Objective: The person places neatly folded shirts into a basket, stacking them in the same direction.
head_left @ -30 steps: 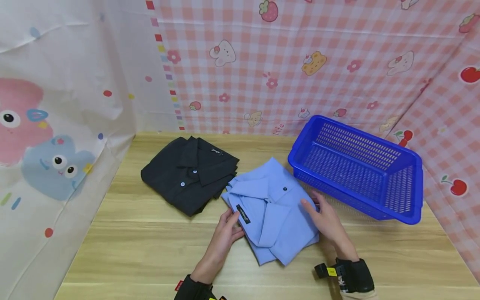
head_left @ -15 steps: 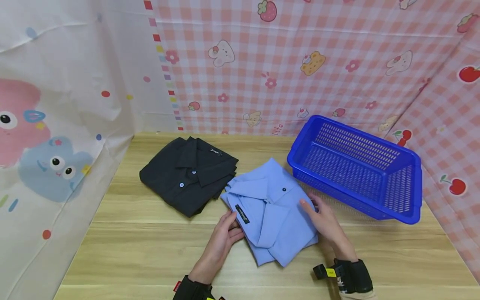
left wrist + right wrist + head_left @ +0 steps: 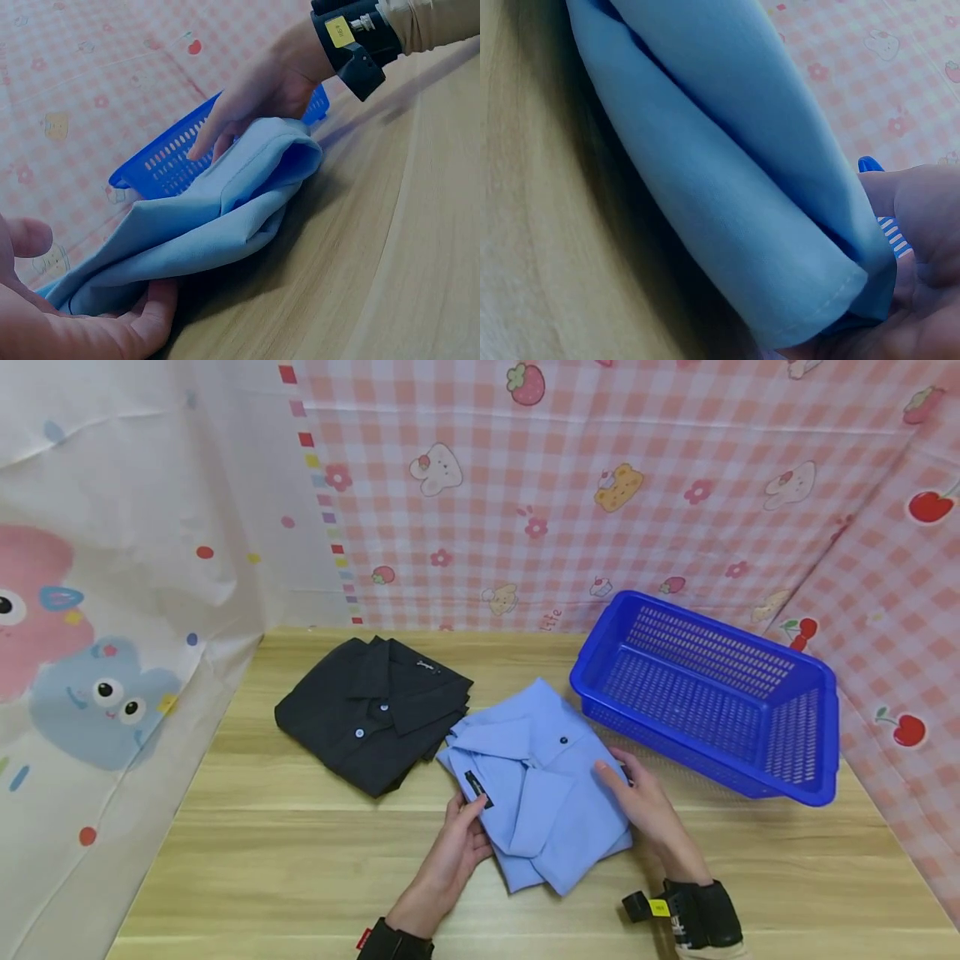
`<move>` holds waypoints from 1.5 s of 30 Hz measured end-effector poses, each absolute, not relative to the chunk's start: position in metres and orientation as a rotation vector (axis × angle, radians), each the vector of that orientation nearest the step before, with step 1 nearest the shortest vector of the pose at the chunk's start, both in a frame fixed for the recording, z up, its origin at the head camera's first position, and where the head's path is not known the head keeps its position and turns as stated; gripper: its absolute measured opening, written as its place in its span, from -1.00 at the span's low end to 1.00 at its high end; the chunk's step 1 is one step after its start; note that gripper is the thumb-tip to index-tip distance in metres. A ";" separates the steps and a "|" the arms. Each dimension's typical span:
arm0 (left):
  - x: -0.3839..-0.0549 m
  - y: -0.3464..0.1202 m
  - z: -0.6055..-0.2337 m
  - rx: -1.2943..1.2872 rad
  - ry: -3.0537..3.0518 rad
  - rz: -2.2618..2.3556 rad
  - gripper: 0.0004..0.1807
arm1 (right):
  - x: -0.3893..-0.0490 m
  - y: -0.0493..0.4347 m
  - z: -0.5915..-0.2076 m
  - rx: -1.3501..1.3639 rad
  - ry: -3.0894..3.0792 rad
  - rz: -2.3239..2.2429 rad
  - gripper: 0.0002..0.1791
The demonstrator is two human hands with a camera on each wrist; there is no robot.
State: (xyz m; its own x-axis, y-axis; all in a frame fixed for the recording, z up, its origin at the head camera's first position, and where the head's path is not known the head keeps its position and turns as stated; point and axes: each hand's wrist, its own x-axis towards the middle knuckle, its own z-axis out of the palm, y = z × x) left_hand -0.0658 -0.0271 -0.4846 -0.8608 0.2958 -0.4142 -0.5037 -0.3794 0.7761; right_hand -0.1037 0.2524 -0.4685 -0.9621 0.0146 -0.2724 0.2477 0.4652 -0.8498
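Note:
A folded light blue shirt (image 3: 551,810) lies on the wooden table, its collar and black neck label facing up. At its left edge my left hand (image 3: 453,852) holds it, thumb over the label and fingers tucked beneath the fold. My right hand (image 3: 648,797) grips the opposite edge, thumb on top and the other fingers partly hidden under the cloth. In the left wrist view, the layers of the blue shirt (image 3: 195,232) show from the side, with fingers (image 3: 154,315) below them. The right wrist view has the rolled fold of the shirt (image 3: 705,172) running into the palm.
A folded black shirt (image 3: 337,718) lies to the left, its corner close to the blue one. Behind my right hand stands a blue plastic basket (image 3: 588,689) with slotted walls. Patterned cloth (image 3: 480,527) hangs along the table's back and sides.
My left thumb has slid further onto the shirt, over the label, and the left fingers have gone deeper under the edge. The right hand keeps its hold. The head view has shifted slightly.

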 end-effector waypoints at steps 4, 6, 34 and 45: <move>-0.067 -0.029 -0.486 -0.271 1.326 2.259 -0.11 | -0.104 0.252 -0.468 0.227 2.490 -1.501 -0.17; -0.068 -0.030 -0.487 -0.261 1.303 2.257 -0.12 | -0.104 0.251 -0.468 0.218 2.504 -1.504 -0.19; -0.064 -0.020 -0.488 -0.237 1.566 2.181 -0.24 | -0.103 0.241 -0.473 0.133 2.539 -1.657 -0.43; -0.057 -0.018 -0.481 -0.187 1.742 2.158 -0.22 | -0.096 0.237 -0.469 0.084 2.617 -1.711 -0.48</move>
State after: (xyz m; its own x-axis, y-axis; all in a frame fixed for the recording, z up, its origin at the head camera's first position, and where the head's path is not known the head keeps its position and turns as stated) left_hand -0.0566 -0.0179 -0.4812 -0.9265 0.1935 -0.3228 -0.3563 -0.1749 0.9178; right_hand -0.0964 0.2365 -0.4691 -0.9985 0.0373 -0.0410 0.0526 0.4002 -0.9149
